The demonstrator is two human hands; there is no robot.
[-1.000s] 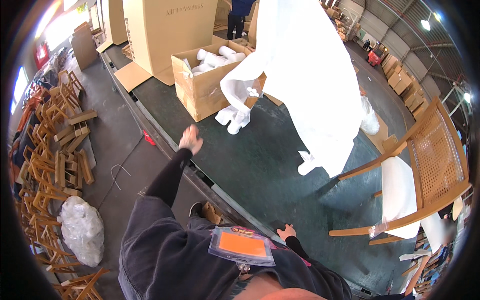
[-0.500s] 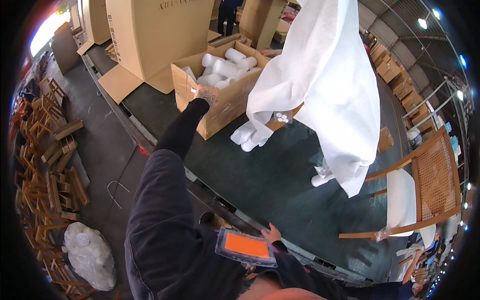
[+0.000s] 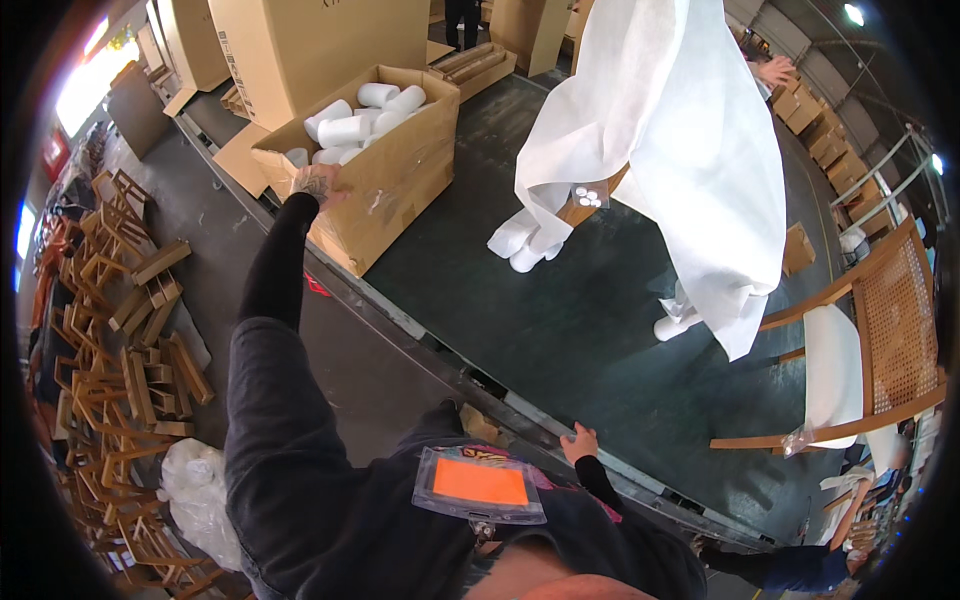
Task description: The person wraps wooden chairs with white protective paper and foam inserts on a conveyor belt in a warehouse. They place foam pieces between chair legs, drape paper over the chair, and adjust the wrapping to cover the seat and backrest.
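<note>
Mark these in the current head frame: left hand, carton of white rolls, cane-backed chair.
Left hand (image 3: pixel 317 187): head view, on the back of the hand.
Carton of white rolls (image 3: pixel 398 180): head view, on its outer side wall.
Cane-backed chair (image 3: pixel 897 335): head view, on the woven back panel.

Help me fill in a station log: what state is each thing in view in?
Carton: top open, white rolls inside
White rolls: loose, heaped
White sheet: draped over a wooden piece, hanging in folds
Cane-backed chair: seemingly upright
Badge holder: orange card inside
Left hand: at the carton's upper edge, grip unclear
Right hand: at the table's edge, nothing visible in it
</note>
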